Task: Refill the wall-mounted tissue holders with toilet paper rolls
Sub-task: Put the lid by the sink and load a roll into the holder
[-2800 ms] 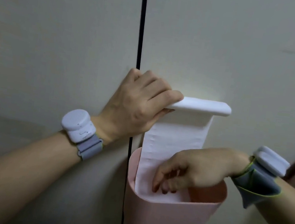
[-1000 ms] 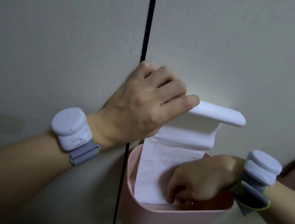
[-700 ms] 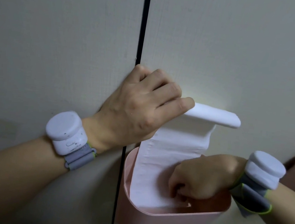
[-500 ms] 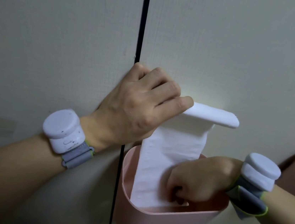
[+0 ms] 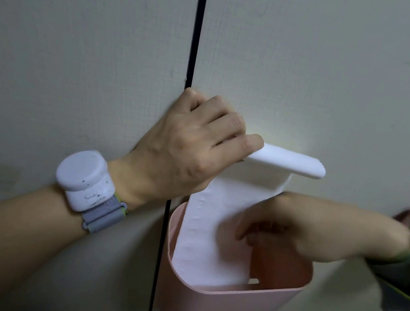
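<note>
A pink holder hangs on a pale wall, just right of a thin dark vertical seam. It is an open-topped plastic tub with rounded corners and smooth sides. A strip of white toilet paper runs from above down into the tub along its back; the paper looks soft, with a faint dotted line of perforations down its left edge. Its upper end is folded into a thick flat pad that sticks out to the right. The left hand holds that folded end up against the wall, fingers curled over it. The right hand is blurred just above the tub's opening, beside the hanging strip, with its fingers bent downward; I cannot tell whether they grip anything. Each wrist carries a white round device, the left one on a grey strap.
</note>
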Action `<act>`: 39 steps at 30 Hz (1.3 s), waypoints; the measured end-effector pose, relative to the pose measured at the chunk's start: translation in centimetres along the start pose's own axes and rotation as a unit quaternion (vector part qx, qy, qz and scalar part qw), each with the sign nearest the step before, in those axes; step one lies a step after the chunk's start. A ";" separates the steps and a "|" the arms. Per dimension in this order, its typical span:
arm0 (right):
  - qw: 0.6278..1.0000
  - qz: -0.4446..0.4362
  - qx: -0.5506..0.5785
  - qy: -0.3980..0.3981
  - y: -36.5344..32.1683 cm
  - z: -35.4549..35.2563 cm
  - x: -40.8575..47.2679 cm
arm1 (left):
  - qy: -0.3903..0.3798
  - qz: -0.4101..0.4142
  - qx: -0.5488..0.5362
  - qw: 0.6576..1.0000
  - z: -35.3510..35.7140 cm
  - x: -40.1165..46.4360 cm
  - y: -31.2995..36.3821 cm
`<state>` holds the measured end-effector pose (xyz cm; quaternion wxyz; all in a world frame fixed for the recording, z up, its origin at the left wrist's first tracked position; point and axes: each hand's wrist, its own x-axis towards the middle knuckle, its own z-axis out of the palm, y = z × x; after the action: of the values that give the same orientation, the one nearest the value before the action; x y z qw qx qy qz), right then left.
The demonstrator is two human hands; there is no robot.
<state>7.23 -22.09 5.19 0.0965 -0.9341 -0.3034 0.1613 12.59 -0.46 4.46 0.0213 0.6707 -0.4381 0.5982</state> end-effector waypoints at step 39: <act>0.971 -0.029 0.043 0.235 1.3 -2.1 -2.7 | -0.261 -0.164 -0.329 0.892 -3.7 -0.9 1.4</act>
<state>6.59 -24.95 7.40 0.2097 -0.9318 -0.2915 -0.0528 8.91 1.20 4.07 0.2233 0.8198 -0.4833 0.2109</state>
